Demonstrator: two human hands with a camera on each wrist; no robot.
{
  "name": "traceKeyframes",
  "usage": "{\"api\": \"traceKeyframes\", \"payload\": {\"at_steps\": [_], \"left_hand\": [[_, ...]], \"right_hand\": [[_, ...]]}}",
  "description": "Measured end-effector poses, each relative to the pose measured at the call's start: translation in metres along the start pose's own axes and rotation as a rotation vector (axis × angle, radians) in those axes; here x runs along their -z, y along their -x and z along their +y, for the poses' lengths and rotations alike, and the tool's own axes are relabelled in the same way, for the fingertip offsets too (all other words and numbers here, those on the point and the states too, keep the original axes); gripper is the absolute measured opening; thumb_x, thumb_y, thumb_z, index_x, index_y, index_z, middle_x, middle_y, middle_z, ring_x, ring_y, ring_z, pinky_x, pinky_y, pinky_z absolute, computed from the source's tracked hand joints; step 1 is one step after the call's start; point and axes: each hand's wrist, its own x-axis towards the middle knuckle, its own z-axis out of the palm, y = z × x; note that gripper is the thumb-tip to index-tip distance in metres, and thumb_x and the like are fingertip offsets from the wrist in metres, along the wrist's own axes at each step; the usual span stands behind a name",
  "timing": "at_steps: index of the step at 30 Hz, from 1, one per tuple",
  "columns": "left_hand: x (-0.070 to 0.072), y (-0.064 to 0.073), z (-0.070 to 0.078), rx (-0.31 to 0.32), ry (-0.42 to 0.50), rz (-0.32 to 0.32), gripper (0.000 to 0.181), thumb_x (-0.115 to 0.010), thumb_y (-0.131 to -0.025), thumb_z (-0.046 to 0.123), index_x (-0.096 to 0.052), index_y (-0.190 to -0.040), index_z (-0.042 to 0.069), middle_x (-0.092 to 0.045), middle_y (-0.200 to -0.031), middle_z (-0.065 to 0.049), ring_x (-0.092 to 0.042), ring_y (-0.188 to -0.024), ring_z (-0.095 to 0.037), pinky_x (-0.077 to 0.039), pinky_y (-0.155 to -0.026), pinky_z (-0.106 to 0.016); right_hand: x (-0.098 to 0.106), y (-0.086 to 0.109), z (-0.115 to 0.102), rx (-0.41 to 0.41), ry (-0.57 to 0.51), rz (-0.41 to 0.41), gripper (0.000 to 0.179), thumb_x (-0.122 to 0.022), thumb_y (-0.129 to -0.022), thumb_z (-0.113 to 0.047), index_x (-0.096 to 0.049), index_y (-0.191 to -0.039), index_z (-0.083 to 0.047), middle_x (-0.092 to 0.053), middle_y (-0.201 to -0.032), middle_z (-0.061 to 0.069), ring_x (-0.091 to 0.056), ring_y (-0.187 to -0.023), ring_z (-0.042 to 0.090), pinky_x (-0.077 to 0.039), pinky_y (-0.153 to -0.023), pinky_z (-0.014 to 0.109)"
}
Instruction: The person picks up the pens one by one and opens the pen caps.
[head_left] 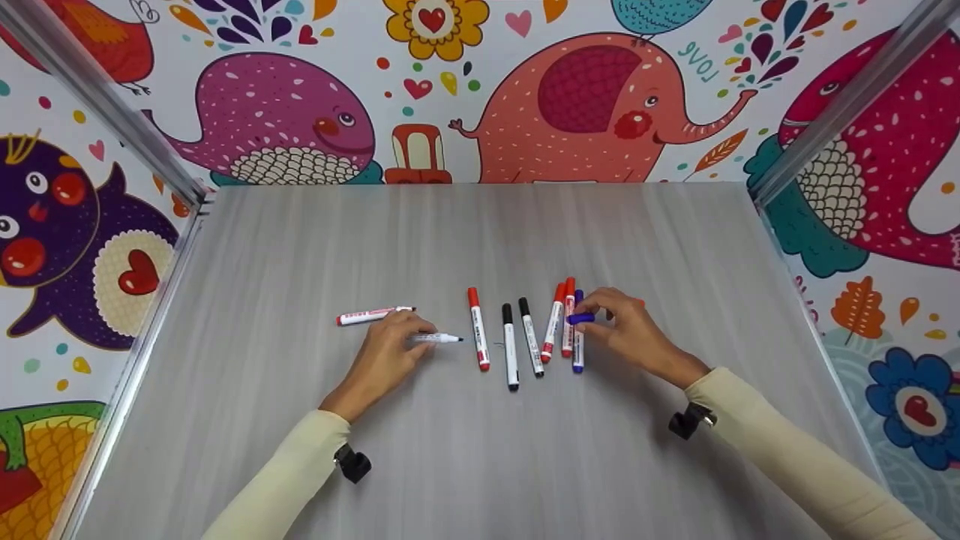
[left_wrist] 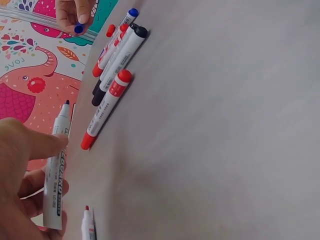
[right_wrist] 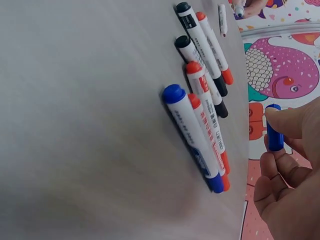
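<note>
My left hand (head_left: 386, 360) grips a white uncapped marker (left_wrist: 56, 175), its dark tip pointing right in the head view. Just beyond that hand lies an uncapped red marker (head_left: 367, 316). Between the thumb and fingers of my right hand (head_left: 630, 330), a small blue cap (right_wrist: 274, 128) is pinched above the table. Under and beside this hand rests a capped blue marker (right_wrist: 192, 135), close against two red markers (head_left: 553, 322). Two black markers (head_left: 511, 349) and another red marker (head_left: 478, 330) lie between the hands. A red cap (left_wrist: 110, 30) sits partly hidden behind the right hand.
The grey wood-grain table (head_left: 450, 465) ends at a back wall (head_left: 517, 67) covered in cartoon animals. Metal posts (head_left: 847, 97) stand at the back corners, and a metal rail (head_left: 135, 367) runs along the left edge.
</note>
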Motion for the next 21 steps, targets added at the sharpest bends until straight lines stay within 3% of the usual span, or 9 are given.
{"api": "traceKeyframes", "payload": {"at_steps": [3, 6, 16, 21], "left_hand": [[0.001, 0.002, -0.004, -0.004, -0.001, 0.014, 0.024, -0.091, -0.083, -0.008, -0.083, -0.102, 0.003, -0.078, -0.103, -0.007, -0.072, -0.116, -0.036, -0.054, -0.106, -0.054], [0.002, 0.004, -0.010, -0.005, -0.014, 0.027, 0.023, -0.091, -0.082, -0.008, -0.083, -0.100, 0.004, -0.078, -0.102, -0.007, -0.073, -0.112, -0.034, -0.055, -0.101, -0.051], [0.003, 0.013, -0.024, 0.035, -0.028, 0.046, 0.021, -0.091, -0.084, -0.006, -0.083, -0.100, 0.005, -0.078, -0.101, -0.004, -0.073, -0.103, -0.027, -0.057, -0.093, -0.047], [0.003, 0.015, -0.029, 0.056, -0.034, 0.042, 0.019, -0.090, -0.086, -0.005, -0.083, -0.101, 0.005, -0.077, -0.102, -0.005, -0.072, -0.103, -0.026, -0.057, -0.091, -0.046]], "right_hand": [[0.002, 0.002, 0.003, -0.003, 0.010, 0.012, 0.024, -0.087, -0.091, 0.003, -0.081, -0.111, -0.010, -0.075, -0.106, -0.001, -0.062, -0.096, 0.021, -0.048, -0.083, 0.035], [0.003, 0.004, 0.007, -0.012, 0.004, 0.025, 0.025, -0.086, -0.091, 0.006, -0.081, -0.110, -0.009, -0.075, -0.106, 0.000, -0.062, -0.096, 0.021, -0.047, -0.083, 0.031], [0.004, 0.013, 0.024, -0.022, 0.018, 0.030, 0.022, -0.086, -0.091, 0.005, -0.082, -0.109, -0.008, -0.076, -0.106, 0.001, -0.064, -0.096, 0.022, -0.051, -0.085, 0.043], [0.005, 0.017, 0.031, -0.030, 0.027, 0.045, 0.023, -0.087, -0.090, 0.006, -0.082, -0.108, -0.007, -0.076, -0.106, 0.002, -0.064, -0.097, 0.022, -0.050, -0.085, 0.038]]}}
